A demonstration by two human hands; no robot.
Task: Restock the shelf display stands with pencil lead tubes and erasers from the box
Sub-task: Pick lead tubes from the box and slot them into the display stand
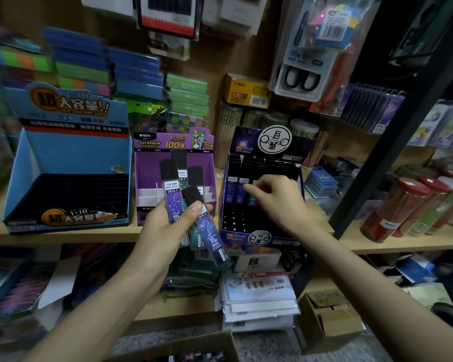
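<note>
Tubes [173,202] fan from left hand [165,231]; right hand [275,194] fingers inside constellation stand [262,239].

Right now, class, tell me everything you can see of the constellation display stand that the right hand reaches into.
The constellation display stand is dark purple printed card with a round white logo on its header and front lip. It sits upright on the wooden shelf, tiered black slots mostly empty, a few lead tubes standing in the middle row. The right hand reaches among them.

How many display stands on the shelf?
3: blue stand at left, purple stand in the middle, dark constellation stand at right under the right hand. Others may be hidden.
</note>
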